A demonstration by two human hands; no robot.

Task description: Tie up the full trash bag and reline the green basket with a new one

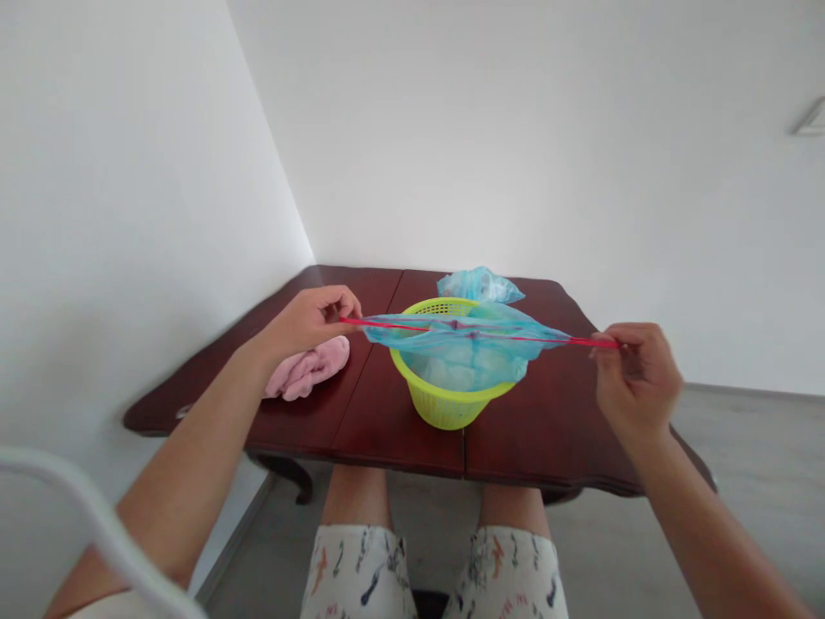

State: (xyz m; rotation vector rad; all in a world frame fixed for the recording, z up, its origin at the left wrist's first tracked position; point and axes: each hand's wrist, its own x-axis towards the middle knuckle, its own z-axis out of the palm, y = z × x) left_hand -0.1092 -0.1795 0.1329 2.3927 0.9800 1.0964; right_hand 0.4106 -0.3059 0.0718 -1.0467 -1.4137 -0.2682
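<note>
- Thin translucent blue plastic bag (451, 340), light and floppy, best held by its red drawstring (522, 338), pulled taut above a lime-green plastic basket (444, 406)
- Left hand (309, 322) and right hand (638, 378) both grip clamped on the drawstring
- Basket on a dark red wooden worktop (554, 430)

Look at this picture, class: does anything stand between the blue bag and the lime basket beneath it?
Nothing visible does. The blue plastic bag, stretched along its red cord between the left hand and right hand, hangs directly over the lime plastic basket, with no other object between them.
</note>
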